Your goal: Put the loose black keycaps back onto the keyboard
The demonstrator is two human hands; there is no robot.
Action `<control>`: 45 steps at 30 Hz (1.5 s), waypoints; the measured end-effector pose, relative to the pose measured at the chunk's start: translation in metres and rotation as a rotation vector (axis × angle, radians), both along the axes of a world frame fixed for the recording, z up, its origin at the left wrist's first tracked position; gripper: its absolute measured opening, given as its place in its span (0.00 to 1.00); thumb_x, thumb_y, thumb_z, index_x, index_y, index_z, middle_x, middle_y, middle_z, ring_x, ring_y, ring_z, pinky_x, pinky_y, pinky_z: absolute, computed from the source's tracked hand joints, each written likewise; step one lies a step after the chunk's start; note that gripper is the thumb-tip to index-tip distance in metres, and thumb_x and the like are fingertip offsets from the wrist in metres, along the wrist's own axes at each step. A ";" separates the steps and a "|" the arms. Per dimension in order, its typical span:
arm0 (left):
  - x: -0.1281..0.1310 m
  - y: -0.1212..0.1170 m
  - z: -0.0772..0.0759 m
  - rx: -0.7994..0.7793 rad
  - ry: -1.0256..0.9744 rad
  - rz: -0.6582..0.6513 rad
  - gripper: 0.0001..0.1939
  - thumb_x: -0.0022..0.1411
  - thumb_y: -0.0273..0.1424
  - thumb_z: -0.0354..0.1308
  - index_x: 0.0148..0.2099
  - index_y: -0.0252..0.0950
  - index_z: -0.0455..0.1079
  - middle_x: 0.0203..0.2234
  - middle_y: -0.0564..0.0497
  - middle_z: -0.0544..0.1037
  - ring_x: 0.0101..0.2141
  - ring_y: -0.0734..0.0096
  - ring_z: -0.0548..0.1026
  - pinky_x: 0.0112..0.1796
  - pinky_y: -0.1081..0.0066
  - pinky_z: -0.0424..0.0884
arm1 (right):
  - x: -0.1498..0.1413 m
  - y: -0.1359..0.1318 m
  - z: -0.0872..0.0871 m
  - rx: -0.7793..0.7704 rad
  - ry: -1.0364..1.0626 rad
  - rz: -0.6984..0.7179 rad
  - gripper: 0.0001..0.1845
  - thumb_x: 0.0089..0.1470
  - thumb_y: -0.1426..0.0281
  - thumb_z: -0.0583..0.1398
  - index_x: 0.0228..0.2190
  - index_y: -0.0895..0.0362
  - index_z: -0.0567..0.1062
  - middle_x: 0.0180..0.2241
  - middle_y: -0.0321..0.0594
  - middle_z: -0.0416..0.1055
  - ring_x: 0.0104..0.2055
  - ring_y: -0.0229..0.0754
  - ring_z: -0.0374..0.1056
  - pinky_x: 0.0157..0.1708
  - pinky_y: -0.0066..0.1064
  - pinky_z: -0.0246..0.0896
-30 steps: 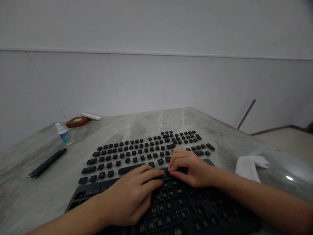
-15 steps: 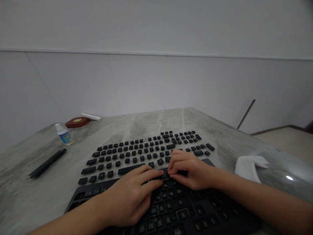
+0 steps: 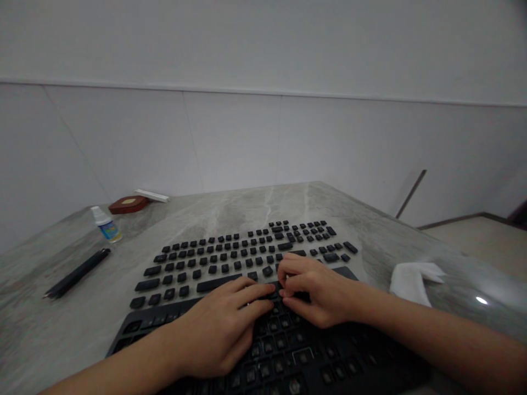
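A black keyboard base point(image 3: 284, 344) with its key sockets exposed lies in front of me, partly covered by my hands and forearms. My left hand point(image 3: 226, 323) rests across its middle, index finger and thumb stretched forward and apart, the tips touching the base near its far edge. Beside those fingertips, my right hand point(image 3: 307, 288) has its fingers bent together over the same edge. Whatever it may pinch is hidden. Just beyond the base, loose black keycaps point(image 3: 212, 269) lie in rows, with a long spacebar keycap point(image 3: 218, 282) among the nearest.
On the left lie dark slim tools point(image 3: 78, 274), with a small spray bottle point(image 3: 107, 225) behind them. A reddish-brown box point(image 3: 128, 205) and a white strip point(image 3: 151, 195) sit near the wall. At the right, a white cloth point(image 3: 411, 281) lies on the grey marbled table point(image 3: 230, 211).
My right hand's fingers have shifted slightly and curled differently at the far edge of the base. My left hand stays in place. The view has moved a little.
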State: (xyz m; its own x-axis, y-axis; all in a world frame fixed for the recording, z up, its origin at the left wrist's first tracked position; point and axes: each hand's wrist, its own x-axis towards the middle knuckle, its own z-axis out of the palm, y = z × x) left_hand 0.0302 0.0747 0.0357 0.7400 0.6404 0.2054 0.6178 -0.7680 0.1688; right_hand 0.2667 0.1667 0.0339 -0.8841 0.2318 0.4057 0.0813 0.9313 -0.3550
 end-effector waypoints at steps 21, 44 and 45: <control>-0.002 0.000 -0.002 0.018 0.004 0.014 0.28 0.62 0.20 0.48 0.65 0.31 0.59 0.61 0.39 0.65 0.59 0.55 0.66 0.59 0.55 0.66 | -0.001 0.007 -0.013 0.078 0.160 -0.031 0.06 0.53 0.76 0.56 0.27 0.59 0.73 0.20 0.33 0.63 0.22 0.34 0.58 0.25 0.28 0.52; 0.003 -0.004 0.002 -0.015 -0.013 0.039 0.29 0.58 0.19 0.51 0.63 0.30 0.61 0.62 0.41 0.65 0.56 0.53 0.68 0.57 0.53 0.68 | -0.011 0.066 0.002 0.107 0.034 -0.567 0.07 0.57 0.73 0.60 0.34 0.58 0.80 0.32 0.42 0.77 0.38 0.43 0.70 0.43 0.37 0.63; 0.003 -0.004 0.002 -0.018 -0.018 0.039 0.29 0.58 0.19 0.51 0.63 0.30 0.61 0.62 0.41 0.65 0.56 0.53 0.68 0.57 0.53 0.68 | -0.014 0.080 0.006 0.106 -0.016 -0.577 0.07 0.57 0.74 0.60 0.35 0.58 0.80 0.33 0.42 0.78 0.39 0.43 0.70 0.44 0.37 0.63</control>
State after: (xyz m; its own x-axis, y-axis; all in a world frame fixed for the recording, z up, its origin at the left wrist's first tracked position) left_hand 0.0336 0.0702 0.0379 0.7105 0.6725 0.2069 0.6441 -0.7401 0.1935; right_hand 0.2528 0.2462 0.0404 -0.6334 0.6362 0.4404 0.5902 0.7654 -0.2568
